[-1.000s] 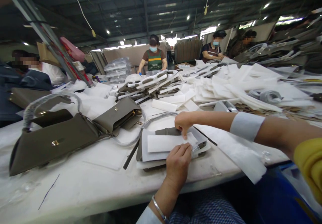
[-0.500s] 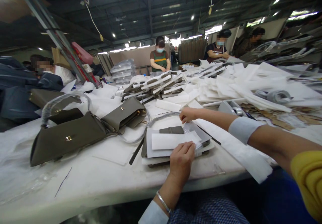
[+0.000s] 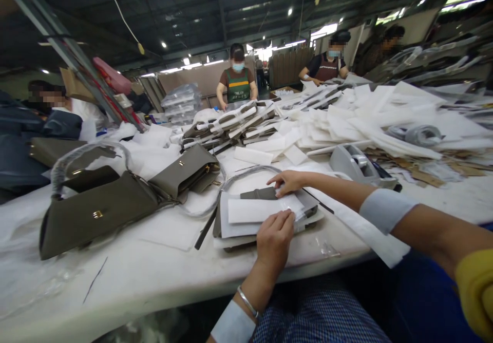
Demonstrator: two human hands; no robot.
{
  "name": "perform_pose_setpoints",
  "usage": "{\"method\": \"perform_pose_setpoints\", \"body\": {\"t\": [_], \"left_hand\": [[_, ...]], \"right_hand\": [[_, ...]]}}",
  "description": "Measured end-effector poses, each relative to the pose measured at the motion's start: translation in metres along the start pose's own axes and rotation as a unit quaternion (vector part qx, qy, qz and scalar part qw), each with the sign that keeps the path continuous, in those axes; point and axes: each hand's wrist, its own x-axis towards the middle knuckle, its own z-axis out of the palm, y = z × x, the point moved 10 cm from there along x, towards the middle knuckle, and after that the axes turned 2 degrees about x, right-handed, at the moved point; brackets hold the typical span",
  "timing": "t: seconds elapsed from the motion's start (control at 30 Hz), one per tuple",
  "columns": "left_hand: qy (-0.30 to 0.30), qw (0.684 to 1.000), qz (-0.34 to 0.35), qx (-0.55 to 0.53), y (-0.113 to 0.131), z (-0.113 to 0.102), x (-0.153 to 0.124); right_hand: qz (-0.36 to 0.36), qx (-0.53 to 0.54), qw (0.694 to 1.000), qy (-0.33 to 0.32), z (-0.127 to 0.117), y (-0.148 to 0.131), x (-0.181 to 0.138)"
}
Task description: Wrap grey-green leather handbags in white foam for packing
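In front of me lies an olive handbag [image 3: 257,193], flat on the table, with its plastic-wrapped handle [image 3: 250,171] towards the back. A white padding sheet [image 3: 250,211] rests on top of it. My left hand [image 3: 274,240] presses its fingers flat on the right end of that sheet, beside some clear film [image 3: 295,205]. Above it, my right hand [image 3: 288,183] touches the upper right of the bag with fingers apart. Part of the bag under both hands is hidden.
More olive handbags [image 3: 96,209] lie on the left. A grey tape dispenser [image 3: 352,163] stands right of my right hand. Piles of wrapped bags [image 3: 231,127] and white sheets [image 3: 346,122] fill the back. A white strip [image 3: 370,230] hangs over the table edge. Co-workers are across the table.
My right hand has come down from beside the handle onto the bag, and its closed fingers have spread. My left hand stays on the white sheet. The view has shifted slightly.
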Motion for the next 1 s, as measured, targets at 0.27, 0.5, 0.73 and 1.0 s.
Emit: {"method": "perform_pose_setpoints", "body": {"t": [0.27, 0.5, 0.73, 1.0], "left_hand": [[-0.024, 1.000, 0.009, 0.014, 0.002, 0.002, 0.000], [-0.099, 0.994, 0.053, -0.016, -0.005, -0.017, -0.002], [-0.176, 0.967, 0.054, 0.175, -0.067, -0.058, -0.033], [-0.122, 0.983, 0.006, 0.139, -0.081, -0.052, -0.051]], "right_hand": [[-0.013, -0.029, 0.991, 0.127, -0.015, -0.026, -0.034], [-0.185, -0.154, 0.943, 0.229, 0.043, -0.081, -0.135], [-0.189, -0.240, 0.914, 0.268, 0.048, -0.066, -0.143], [-0.078, 0.025, 0.946, 0.314, 0.069, -0.065, -0.159]]}}
